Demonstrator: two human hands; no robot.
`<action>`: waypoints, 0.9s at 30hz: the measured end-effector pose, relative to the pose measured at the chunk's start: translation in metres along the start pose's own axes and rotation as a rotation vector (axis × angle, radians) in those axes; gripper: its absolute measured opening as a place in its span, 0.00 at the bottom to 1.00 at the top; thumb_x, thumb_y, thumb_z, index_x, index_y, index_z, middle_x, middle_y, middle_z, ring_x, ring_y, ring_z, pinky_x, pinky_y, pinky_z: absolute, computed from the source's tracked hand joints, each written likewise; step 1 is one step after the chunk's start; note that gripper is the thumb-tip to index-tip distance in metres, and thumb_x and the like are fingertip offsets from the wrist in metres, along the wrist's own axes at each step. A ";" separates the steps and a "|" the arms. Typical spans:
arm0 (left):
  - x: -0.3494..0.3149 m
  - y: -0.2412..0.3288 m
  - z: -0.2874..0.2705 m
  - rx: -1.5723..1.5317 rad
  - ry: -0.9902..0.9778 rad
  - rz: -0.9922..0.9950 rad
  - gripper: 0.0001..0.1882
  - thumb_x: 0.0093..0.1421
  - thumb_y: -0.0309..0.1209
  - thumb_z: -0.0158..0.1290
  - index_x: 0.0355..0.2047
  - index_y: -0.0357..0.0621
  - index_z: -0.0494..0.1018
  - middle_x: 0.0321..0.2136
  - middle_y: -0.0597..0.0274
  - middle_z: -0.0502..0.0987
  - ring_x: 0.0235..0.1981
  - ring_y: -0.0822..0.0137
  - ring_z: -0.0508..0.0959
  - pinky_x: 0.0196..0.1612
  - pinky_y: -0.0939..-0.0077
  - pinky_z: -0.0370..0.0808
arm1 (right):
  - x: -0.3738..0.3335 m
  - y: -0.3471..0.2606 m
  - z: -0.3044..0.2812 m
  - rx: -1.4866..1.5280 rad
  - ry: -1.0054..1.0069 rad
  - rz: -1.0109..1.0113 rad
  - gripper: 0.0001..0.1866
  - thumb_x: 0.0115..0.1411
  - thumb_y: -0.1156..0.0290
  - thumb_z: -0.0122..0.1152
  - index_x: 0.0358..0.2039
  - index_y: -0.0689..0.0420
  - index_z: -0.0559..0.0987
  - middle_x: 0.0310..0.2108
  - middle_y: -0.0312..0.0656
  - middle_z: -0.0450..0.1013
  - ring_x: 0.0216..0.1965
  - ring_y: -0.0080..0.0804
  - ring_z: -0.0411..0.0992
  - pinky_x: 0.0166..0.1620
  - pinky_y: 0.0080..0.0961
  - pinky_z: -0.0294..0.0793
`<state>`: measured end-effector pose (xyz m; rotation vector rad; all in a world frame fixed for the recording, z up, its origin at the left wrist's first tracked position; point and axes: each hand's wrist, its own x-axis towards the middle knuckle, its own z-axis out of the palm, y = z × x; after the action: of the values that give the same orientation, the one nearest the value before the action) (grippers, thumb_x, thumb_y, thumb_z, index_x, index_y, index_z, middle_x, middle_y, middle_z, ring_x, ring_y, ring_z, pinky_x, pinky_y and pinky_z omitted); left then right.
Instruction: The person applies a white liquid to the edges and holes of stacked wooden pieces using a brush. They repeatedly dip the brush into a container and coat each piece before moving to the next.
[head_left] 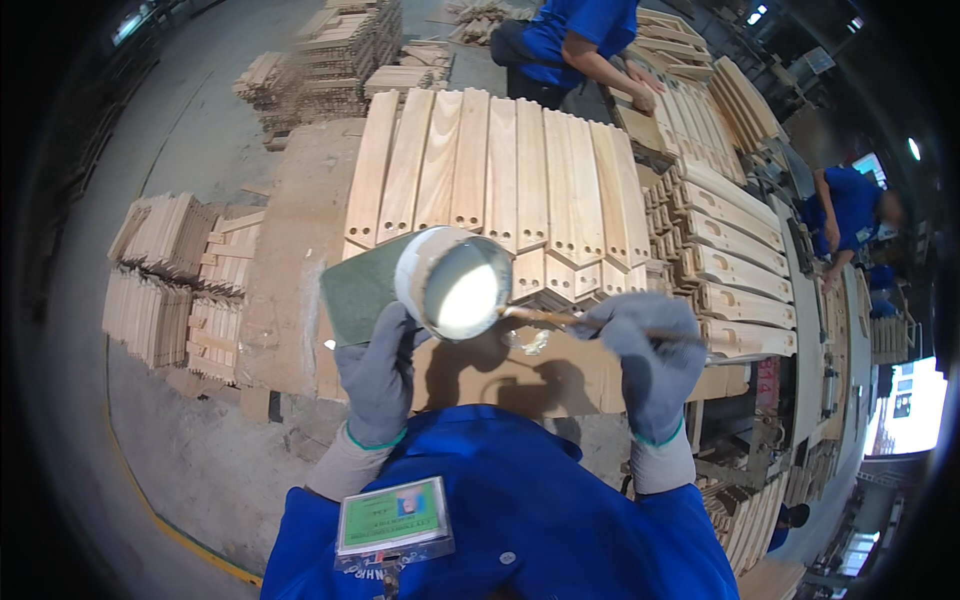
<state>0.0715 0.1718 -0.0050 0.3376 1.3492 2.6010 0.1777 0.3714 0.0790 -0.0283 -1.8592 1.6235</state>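
Observation:
My left hand point(378, 378), in a grey glove, is closed on a round white pot point(415, 268) tilted to show pale, milky liquid point(462, 295) inside. A flat green piece point(350, 292) lies behind the pot, beside my left fingers; whether they touch it I cannot tell. In my right hand point(652, 345), also gloved, is a thin brown stick-like tool point(545, 316), pinched near its middle. Its left end meets the pot's right rim, and the tip is hidden. Just beyond the pot, light wooden slats point(500, 165) with paired holes at their near ends lie side by side.
Curved wooden pieces point(735, 260) are stacked at the right. Slat bundles point(165, 280) stand on the left and taller stacks point(350, 55) at the far left. One co-worker in blue point(580, 40) handles wood across the table; another point(850, 205) works farther right. Cardboard point(290, 250) covers the surface.

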 end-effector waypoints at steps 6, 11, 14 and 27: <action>-0.003 0.003 0.017 -0.044 0.111 0.098 0.11 0.63 0.21 0.46 0.46 0.35 0.70 0.40 0.59 0.76 0.35 0.74 0.77 0.35 0.84 0.74 | -0.022 -0.014 0.023 -0.387 -0.437 -0.113 0.05 0.53 0.81 0.57 0.31 0.62 0.73 0.34 0.46 0.74 0.36 0.39 0.75 0.38 0.32 0.77; -0.004 -0.002 0.007 0.006 0.167 0.171 0.13 0.61 0.17 0.46 0.47 0.30 0.70 0.40 0.53 0.76 0.38 0.68 0.77 0.40 0.79 0.73 | -0.026 -0.005 0.000 -0.179 -0.683 -0.089 0.10 0.51 0.76 0.57 0.36 0.59 0.77 0.43 0.49 0.72 0.46 0.41 0.73 0.44 0.30 0.75; -0.009 -0.002 -0.002 -0.013 0.115 0.159 0.14 0.61 0.16 0.46 0.47 0.30 0.70 0.40 0.53 0.76 0.40 0.68 0.77 0.43 0.77 0.73 | -0.033 -0.006 0.013 -0.004 -0.486 0.225 0.10 0.52 0.83 0.56 0.37 0.62 0.75 0.41 0.50 0.73 0.42 0.41 0.74 0.43 0.32 0.77; 0.005 -0.018 -0.023 0.516 0.054 0.252 0.16 0.63 0.19 0.43 0.51 0.32 0.68 0.43 0.58 0.73 0.41 0.70 0.75 0.38 0.81 0.76 | 0.000 0.016 -0.017 0.104 0.306 0.066 0.01 0.59 0.80 0.52 0.31 0.64 0.71 0.28 0.48 0.73 0.31 0.32 0.74 0.37 0.27 0.76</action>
<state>0.0614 0.1651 -0.0320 0.5439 2.1163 2.4172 0.1792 0.3902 0.0648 -0.2798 -1.5539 1.6547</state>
